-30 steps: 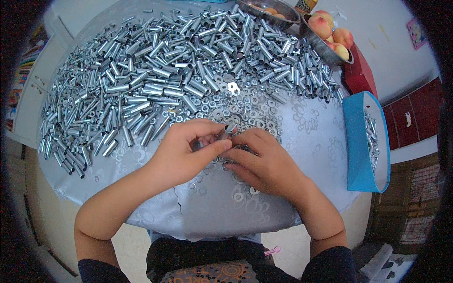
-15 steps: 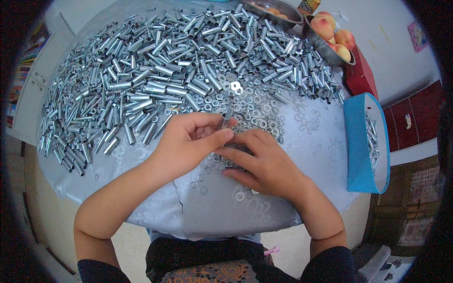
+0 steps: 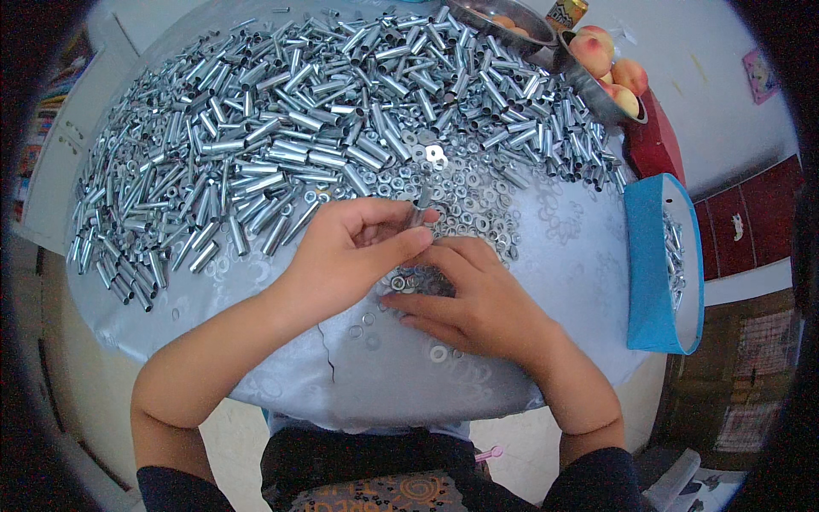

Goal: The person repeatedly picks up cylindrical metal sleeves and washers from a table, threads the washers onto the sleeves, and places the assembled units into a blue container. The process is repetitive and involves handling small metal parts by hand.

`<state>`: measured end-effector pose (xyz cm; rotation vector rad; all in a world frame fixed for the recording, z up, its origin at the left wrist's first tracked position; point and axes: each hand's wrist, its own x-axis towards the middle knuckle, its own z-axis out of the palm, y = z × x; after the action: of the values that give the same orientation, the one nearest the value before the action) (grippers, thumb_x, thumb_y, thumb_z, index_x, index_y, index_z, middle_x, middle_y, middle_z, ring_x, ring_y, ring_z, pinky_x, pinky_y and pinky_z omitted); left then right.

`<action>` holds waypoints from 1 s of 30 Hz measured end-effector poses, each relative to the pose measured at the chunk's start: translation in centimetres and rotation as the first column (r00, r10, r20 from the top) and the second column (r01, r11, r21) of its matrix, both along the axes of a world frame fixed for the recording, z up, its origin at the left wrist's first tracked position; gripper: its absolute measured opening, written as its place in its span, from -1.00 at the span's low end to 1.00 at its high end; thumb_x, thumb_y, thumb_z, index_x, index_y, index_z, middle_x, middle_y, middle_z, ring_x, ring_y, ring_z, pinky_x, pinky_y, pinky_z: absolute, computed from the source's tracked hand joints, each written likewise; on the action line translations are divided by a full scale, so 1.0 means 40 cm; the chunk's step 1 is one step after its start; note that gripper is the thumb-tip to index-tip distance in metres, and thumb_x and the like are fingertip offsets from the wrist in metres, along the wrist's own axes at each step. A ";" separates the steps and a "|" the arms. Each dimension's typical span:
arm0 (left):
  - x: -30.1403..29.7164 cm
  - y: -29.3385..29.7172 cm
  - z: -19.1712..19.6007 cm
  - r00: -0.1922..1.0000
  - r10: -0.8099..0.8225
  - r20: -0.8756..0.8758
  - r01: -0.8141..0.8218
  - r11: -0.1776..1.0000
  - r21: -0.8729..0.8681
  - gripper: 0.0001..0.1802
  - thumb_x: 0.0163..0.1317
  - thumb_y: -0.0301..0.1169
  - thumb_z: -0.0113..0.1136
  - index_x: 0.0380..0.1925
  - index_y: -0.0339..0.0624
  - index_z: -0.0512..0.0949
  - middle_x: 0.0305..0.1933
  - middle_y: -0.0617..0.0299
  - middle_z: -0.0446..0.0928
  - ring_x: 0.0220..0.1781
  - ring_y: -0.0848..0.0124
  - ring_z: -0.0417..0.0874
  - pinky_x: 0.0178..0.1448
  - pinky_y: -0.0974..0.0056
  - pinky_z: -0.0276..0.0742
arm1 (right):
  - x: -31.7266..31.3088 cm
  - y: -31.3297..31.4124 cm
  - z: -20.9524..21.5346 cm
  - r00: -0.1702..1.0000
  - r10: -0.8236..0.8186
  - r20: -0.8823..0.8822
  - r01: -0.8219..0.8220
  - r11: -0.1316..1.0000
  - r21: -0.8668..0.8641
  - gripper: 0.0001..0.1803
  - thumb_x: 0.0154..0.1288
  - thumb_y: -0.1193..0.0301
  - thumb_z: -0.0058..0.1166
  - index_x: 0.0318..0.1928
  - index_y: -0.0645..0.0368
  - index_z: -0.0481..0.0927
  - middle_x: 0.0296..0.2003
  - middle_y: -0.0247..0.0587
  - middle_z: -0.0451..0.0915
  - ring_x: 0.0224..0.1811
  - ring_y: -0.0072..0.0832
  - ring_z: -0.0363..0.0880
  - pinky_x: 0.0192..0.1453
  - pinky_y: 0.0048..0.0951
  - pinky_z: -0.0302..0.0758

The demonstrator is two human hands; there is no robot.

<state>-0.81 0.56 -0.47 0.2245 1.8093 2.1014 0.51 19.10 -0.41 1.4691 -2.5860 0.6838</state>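
We see the left hand [image 3: 363, 247] with its thumb and fingers clamped on a slim metal tube [image 3: 423, 200], which sticks out past the fingertips, away from the body, over the near edge of the loose washers and nuts [image 3: 467, 194]. The right hand [image 3: 482, 294] sits just beside it, low over the tablecloth [image 3: 567, 256]; its lower fingers are spread apart from the upper ones, with a small ring-shaped piece [image 3: 398, 282], a nut or a washer, showing in the gap. Its upper fingertips are partly hidden by the left thumb, so we cannot tell whether they grip anything. By our judgement the tube is light and stiff, hard to damage, but smooth enough to roll or slip between dry fingertips; we would take hold around its side near mid-length, thumb opposite the fingers, leaving both ends free. The ring pieces look thin and flat, so we would pinch them by the rim, or tip up an edge first. Beyond the hands spreads a broad heap of shiny tubes [image 3: 328, 111], while a blue bin [image 3: 650, 273] with metal pieces [image 3: 676, 264] inside stands at the table's right edge, near a metal bowl [image 3: 578, 78] of peaches [image 3: 593, 49].
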 end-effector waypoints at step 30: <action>0.000 -0.003 -0.001 1.000 0.020 -0.003 -0.020 1.000 -0.014 -0.74 0.12 -0.53 0.14 -0.20 -0.49 0.46 -0.10 0.11 0.52 -0.20 0.59 0.52 -0.12 0.51 0.47 | -0.010 0.037 0.046 0.997 -0.072 0.004 0.071 0.996 0.061 -0.76 -0.20 0.33 0.27 -0.37 -0.10 0.64 -0.28 -0.39 0.45 -0.15 -0.33 0.36 -0.05 -0.30 0.32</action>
<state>-0.79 0.42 -0.50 0.2070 1.8348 2.1030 0.11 20.56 1.41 1.3850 -2.6724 0.6075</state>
